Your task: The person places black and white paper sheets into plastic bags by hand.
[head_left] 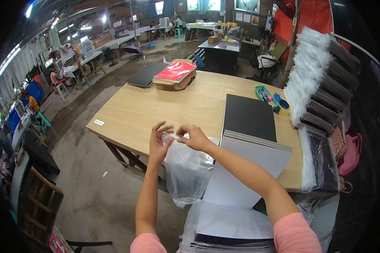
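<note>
A see-through plastic bag (189,173) hangs over the near edge of the wooden table (169,105). My left hand (158,143) pinches its upper left corner between thumb and fingers. Close beside it, my right hand (192,136) grips the bag's top edge with bent fingers. Right of the bag lie a white sheet (245,168) and a stack of grey-edged boards (257,140), partly under my right forearm. Beyond them rests a black board (250,118). Nearest me is a pile of plastic-wrapped sheets (232,221).
A green basket of pens (264,93) and a tape dispenser (281,105) sit at the table's right. A red packet (175,71) tops a pile at the far edge, beside a dark folder (147,75). Stacked plastic sleeves (310,71) rise at right. People sit at distant tables.
</note>
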Tool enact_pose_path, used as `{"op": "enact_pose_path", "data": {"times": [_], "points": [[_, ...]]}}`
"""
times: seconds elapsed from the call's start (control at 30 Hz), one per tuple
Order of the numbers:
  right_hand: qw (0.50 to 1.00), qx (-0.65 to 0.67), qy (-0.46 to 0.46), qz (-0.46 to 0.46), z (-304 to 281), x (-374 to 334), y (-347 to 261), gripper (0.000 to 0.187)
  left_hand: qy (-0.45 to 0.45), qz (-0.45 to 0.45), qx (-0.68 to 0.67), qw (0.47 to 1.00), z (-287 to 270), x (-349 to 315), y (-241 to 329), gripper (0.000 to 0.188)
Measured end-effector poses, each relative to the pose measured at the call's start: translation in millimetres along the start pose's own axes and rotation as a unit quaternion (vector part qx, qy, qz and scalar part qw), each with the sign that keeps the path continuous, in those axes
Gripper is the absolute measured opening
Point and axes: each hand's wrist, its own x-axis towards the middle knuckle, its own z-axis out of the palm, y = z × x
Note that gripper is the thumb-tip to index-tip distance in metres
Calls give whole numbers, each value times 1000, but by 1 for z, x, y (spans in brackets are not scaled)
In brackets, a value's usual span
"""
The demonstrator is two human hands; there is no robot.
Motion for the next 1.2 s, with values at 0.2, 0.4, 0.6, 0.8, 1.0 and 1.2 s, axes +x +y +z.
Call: {"op": "enact_pose_path", "data": {"times": [0.2,0.4,0.6,0.8,1.0,1.2], "points": [[987,13,139,77,-10,7,-7,5,43,-20,98,994,-7,4,0,44],[972,-74,218,-50,-4,7,-19,7,-91,56,71,992,-10,7,-25,30],[905,175,-387,35,-27,-37,-7,15,-661,-342,-28,667,17,-37,62,54],[633,388,-660,112,-125,-161,-101,29,-531,-87,-380,752,8,-101,83,57],[583,611,-456,-281,-172,-186,-86,45,-729,-80,-70,676,55,-82,91,51],[550,618,-560,40,-170,-257,-82,64,-449,-128,-584,664,91,-111,107,47]]}}
